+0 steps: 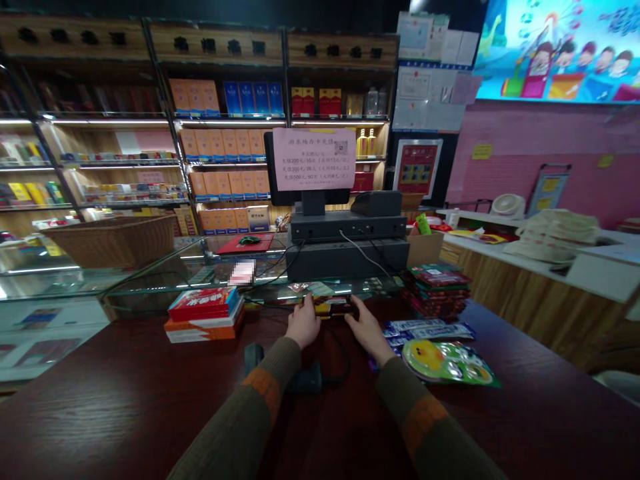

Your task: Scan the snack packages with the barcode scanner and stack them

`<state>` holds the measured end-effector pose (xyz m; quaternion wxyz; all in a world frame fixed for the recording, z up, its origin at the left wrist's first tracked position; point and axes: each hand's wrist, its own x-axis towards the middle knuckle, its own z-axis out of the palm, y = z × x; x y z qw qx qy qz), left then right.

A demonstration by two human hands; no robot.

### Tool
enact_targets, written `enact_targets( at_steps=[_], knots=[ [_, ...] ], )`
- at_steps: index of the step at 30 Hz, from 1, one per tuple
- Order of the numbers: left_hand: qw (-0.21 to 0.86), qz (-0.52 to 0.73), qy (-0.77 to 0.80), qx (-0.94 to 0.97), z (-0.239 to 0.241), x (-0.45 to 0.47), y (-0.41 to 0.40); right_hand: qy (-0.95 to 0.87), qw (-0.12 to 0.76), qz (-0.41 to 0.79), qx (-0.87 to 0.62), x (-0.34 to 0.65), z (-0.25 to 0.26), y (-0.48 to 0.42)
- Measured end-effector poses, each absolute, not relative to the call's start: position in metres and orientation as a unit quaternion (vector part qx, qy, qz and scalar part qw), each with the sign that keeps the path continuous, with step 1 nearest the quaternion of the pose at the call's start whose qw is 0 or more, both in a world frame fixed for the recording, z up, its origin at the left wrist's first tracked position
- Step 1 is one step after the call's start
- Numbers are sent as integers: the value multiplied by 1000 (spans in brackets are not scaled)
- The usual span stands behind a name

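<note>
Lot: yellow-and-dark packets (324, 309), between two bare hands, far side of dark wooden counter (90, 393).
Left hand (304, 323) at the left end; right hand (367, 327) at the right, thumb and forefinger parted — how firmly either closes, I cannot tell from here. Step in hand, in my judgement: steadying or squaring the packets; the next move would call for even pressure from both ends. Edges: glass case (267, 292) just beyond, black terminal (347, 260) behind. Right side, tight: purple-and-white wrappers (433, 329), duck-faced pack (443, 363), stacked dark packs (440, 293). Beneath left sleeve (250, 407): dark handheld device (306, 380), a possible snag. Left, well apart: red and orange boxes (205, 313). Widest room — left foreground, bare wood.
</note>
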<state>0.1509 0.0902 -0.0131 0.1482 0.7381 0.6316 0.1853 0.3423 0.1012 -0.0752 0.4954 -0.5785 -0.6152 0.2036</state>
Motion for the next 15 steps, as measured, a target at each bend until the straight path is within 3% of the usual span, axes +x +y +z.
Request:
enact_targets(
  at_steps=[15],
  knots=[
    [175, 183, 633, 732, -21, 152, 95, -627, 455, 216, -595, 341, -73, 97]
  ],
)
